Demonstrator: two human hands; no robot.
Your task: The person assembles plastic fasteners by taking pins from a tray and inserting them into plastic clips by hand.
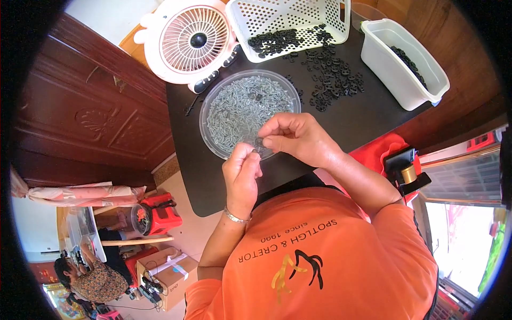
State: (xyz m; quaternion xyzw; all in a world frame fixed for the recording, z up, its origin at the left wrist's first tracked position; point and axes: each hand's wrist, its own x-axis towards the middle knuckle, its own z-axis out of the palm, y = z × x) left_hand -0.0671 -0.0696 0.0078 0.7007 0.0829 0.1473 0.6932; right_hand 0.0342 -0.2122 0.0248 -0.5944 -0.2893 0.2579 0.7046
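Note:
Over the near rim of a round clear plastic tub [203, 118], my two hands meet. The tub holds a mass of small grey-green, slender pieces [229, 114], with a few dark bits on top. My left hand [242, 172], a bracelet at its wrist, is closed in a pinch at a small dark part [258, 145]. From the other side, my right hand [303, 140] pinches at the same part with thumb and forefinger. The part's exact shape is too small to make out, and my fingers partly cover it.
Many small black ring-like parts [333, 77] lie scattered on the dark table [194, 184]. Behind stand a white perforated basket [290, 13] and a pink-white fan [198, 40]. A white bin [392, 69] with black parts is at right. Another person [101, 280] sits at far left.

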